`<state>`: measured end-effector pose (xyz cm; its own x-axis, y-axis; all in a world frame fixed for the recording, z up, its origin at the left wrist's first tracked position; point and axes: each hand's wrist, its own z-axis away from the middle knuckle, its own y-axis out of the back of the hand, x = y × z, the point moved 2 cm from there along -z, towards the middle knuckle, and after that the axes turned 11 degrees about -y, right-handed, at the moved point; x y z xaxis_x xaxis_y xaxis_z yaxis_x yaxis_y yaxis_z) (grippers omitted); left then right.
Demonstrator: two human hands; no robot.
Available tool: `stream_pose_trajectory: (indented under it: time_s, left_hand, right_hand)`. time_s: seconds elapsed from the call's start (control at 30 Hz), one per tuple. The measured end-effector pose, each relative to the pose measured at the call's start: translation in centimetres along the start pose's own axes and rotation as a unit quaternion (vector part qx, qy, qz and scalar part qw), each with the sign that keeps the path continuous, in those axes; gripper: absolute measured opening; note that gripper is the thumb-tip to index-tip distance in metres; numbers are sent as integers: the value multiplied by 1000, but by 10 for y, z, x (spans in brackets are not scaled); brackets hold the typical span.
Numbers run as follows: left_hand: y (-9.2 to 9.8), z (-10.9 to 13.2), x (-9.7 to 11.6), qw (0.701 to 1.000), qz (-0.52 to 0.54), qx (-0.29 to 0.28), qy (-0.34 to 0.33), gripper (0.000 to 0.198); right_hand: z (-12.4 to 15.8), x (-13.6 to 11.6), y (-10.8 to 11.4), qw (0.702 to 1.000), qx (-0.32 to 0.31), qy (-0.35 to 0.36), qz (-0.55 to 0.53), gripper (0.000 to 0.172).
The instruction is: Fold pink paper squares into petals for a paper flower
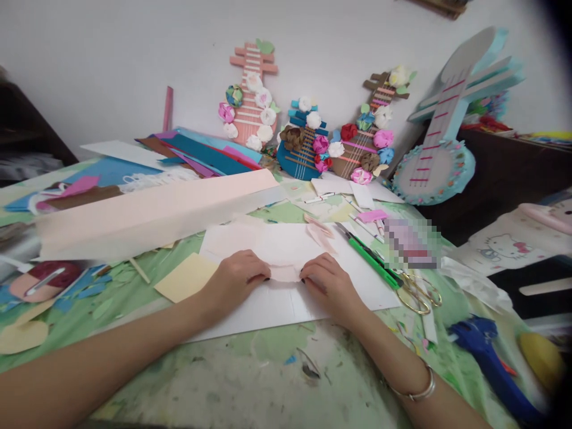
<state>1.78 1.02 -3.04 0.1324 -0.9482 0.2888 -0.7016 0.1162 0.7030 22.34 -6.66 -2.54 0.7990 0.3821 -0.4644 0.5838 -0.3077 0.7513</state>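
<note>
A short strip of pale pink paper (pixel 285 273) stretches between my two hands, just over a white sheet (pixel 272 307). My left hand (pixel 236 280) pinches one end of the strip, and my right hand (pixel 328 286) pinches the other. Behind the right hand, a few folded pale pink pieces (pixel 319 231) lie on the sheet. A green utility knife (pixel 373 259) rests along the sheet's right side, close to gold-handled scissors (pixel 420 292). To the left of the sheet is a cream paper square (pixel 187 277).
A long pale pink paper roll (pixel 156 214) lies across the left side. Stacked coloured sheets (pixel 214 152) are behind it. Several flower-decorated model instruments (pixel 252 101) lean against the wall. A blue glue gun (pixel 491 363) sits at the right, below a Hello Kitty container (pixel 504 244).
</note>
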Motion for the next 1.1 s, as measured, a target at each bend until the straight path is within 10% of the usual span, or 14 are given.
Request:
stream_pose_trajectory:
  time_s: [1.1]
  left_hand:
    - [0,-7,4,971,81,-120,188,13]
  right_hand:
    - [-2,-5,-5,978,-54,-198,-40,10]
